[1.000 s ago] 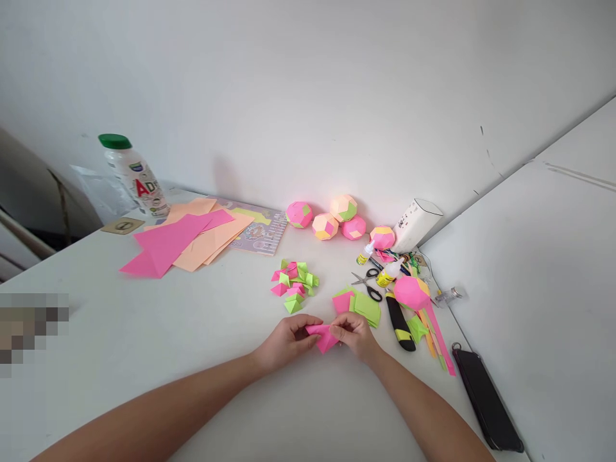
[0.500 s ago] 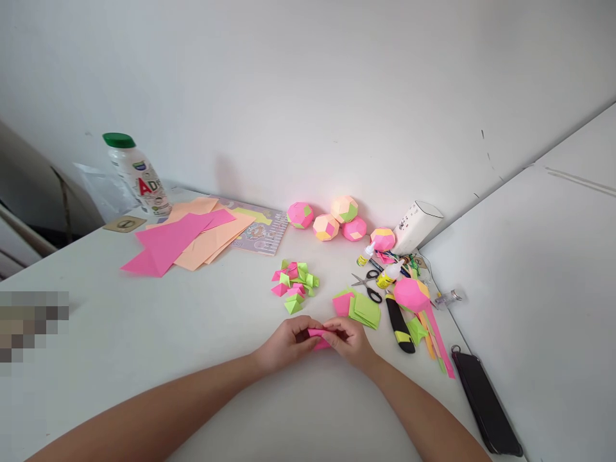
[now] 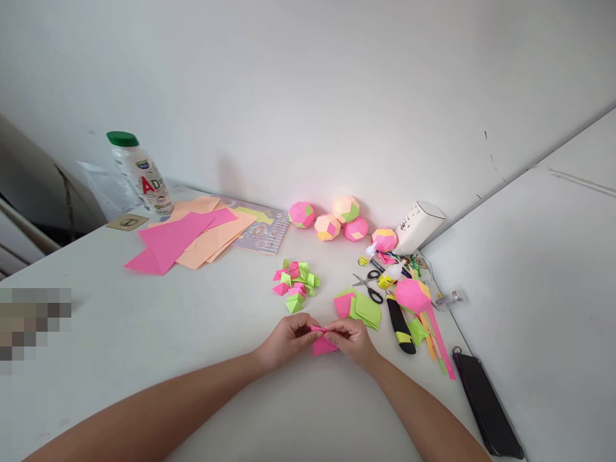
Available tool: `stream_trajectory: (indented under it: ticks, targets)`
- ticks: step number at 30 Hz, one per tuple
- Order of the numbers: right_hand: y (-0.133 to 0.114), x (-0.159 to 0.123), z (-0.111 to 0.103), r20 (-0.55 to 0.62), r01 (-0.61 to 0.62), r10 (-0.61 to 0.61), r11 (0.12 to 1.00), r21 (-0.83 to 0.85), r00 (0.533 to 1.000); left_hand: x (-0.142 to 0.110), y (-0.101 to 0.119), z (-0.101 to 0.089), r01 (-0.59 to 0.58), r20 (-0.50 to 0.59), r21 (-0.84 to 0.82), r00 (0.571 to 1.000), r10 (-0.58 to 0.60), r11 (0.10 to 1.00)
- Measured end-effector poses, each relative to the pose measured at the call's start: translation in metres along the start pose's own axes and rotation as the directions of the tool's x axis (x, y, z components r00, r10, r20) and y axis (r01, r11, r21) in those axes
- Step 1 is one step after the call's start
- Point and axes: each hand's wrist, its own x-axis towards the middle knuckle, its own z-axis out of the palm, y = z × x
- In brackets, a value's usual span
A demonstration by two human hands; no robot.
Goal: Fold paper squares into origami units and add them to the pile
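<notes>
Both my hands meet over the white table, pinching one small folded pink paper piece. My left hand grips its left side with curled fingers. My right hand pinches its top and right side. Just beyond lies a heap of small folded pink and green paper units. A stack of pink and green paper squares sits right of it, close to my right hand.
Several paper balls line the wall. Scissors, glue bottles, a black-yellow cutter, paper strips and a black phone lie at right. Pink and peach sheets and a green-capped bottle stand far left.
The pink piece was pressed flatter between my hands half a second ago; now its lower flap shows again beneath my fingers. Both hands stay in the same spot.
</notes>
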Motion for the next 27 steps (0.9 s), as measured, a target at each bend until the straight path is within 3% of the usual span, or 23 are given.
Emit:
stream_trajectory:
  ticks: [8, 15, 27]
  targets:
    - [-0.0024, 0.0005, -0.0016, 0.043, -0.034, 0.034, 0.999, -0.008, 0.999, -0.0008, -0.0009, 0.001, -0.013, -0.023, 0.04, 1.0, 0.013, 0.999]
    - [-0.0051, 0.0018, -0.0019, 0.052, -0.045, 0.046, 0.999, -0.028, 0.998, -0.0006, -0.0003, 0.0, -0.092, -0.075, 0.156, 0.992, 0.104, 0.983]
    - [-0.0035, 0.0003, -0.0038, 0.132, -0.104, 0.102, 0.995, 0.012, 0.986, -0.0016, -0.0056, -0.0004, -0.156, -0.038, 0.238, 0.985, 0.169, 0.959]
